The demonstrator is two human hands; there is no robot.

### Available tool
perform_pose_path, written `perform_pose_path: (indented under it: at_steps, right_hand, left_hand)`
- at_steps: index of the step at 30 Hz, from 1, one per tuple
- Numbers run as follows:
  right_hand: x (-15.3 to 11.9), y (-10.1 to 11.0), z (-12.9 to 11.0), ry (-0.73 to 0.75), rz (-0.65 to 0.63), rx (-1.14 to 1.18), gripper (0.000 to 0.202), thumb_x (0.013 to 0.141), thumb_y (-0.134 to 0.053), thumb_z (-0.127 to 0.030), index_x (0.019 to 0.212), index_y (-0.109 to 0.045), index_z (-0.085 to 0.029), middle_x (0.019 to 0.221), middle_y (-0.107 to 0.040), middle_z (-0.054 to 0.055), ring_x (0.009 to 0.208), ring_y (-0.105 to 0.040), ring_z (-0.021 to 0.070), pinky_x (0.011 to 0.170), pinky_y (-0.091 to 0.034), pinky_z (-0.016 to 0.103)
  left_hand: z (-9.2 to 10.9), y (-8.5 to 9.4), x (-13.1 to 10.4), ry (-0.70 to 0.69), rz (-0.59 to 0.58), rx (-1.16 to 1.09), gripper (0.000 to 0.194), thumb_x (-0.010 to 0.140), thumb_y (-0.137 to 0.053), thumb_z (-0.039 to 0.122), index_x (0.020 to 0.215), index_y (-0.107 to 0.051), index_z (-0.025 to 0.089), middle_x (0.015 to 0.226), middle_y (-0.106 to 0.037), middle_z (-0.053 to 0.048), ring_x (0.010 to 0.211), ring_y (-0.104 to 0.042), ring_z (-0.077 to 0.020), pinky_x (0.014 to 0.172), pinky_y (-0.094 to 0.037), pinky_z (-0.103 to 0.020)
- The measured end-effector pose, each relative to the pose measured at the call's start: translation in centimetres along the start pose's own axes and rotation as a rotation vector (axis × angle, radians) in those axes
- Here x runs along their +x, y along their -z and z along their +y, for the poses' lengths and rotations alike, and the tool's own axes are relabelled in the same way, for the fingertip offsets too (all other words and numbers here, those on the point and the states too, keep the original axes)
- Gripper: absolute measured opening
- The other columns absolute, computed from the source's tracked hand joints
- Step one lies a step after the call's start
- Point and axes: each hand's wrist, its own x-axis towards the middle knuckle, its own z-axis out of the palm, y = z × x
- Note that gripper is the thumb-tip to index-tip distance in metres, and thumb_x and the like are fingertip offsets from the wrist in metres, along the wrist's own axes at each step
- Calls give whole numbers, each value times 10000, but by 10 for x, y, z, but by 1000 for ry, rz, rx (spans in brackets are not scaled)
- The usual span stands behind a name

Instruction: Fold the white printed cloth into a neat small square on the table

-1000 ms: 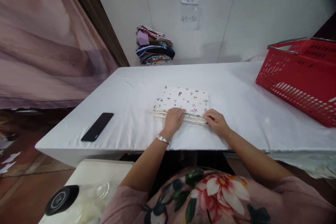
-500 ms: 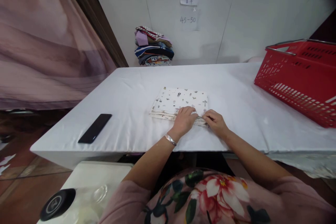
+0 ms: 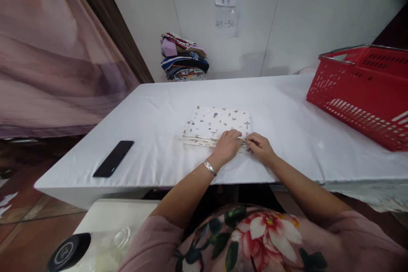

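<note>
A white cloth with small brown and grey prints (image 3: 216,120) lies folded into a layered rectangle on the white-covered table. My left hand (image 3: 228,146), wearing a silver bracelet at the wrist, bends over the front edge with its fingers and thumb closed on the layers. At the near right corner my right hand (image 3: 259,146) pinches the edge of the same cloth. The fingertips of both hands are close together, and the fold between them is partly hidden.
A black phone (image 3: 114,158) lies at the table's left. At the right stands a red plastic basket (image 3: 360,93). Behind the table is a stack of folded fabrics (image 3: 185,59) near the wall. A white stool-like surface (image 3: 127,210) with a black-lidded jar (image 3: 69,250) is at lower left.
My left hand has shifted slightly right along the cloth's front edge, toward my right hand. The near right corner looks more curled. The view has turned a little.
</note>
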Motion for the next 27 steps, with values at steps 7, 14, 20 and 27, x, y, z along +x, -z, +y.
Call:
perform_pose_path:
  at_steps: [7, 14, 20, 27]
  right_hand:
    - [0, -1, 1, 7, -14, -5, 136, 828, -509, -244, 803, -639, -215, 775, -594, 24, 729, -553, 161, 681, -445, 306]
    - [-1, 2, -3, 53, -52, 9, 129, 844, -511, -252, 824, -633, -213, 810, -589, 39, 735, -544, 161, 650, -435, 298]
    - [-3, 3, -5, 76, -131, -28, 147, 822, -577, -344, 876, -630, -218, 798, -563, 36, 630, -476, 136, 567, -406, 282]
    - [-4, 1, -3, 95, -163, -88, 122, 825, -567, -307, 891, -609, -214, 783, -540, 26, 615, -463, 129, 553, -397, 269]
  left_hand:
    - [7, 3, -10, 4, 17, -54, 217, 921, -412, 200, 939, -629, 204, 1101, -570, -51, 1081, -463, -187, 898, -389, -336]
    - [8, -1, -13, 49, 63, -83, 202, 918, -423, 211, 900, -624, 203, 1085, -579, -39, 1061, -469, -185, 895, -387, -332]
    - [10, -3, -11, 96, 42, -122, 186, 909, -445, 222, 944, -627, 201, 985, -601, -46, 953, -506, -177, 838, -396, -332]
    - [10, -7, -11, 115, 5, -84, 170, 912, -442, 222, 924, -607, 186, 944, -604, -46, 895, -525, -177, 814, -384, -335]
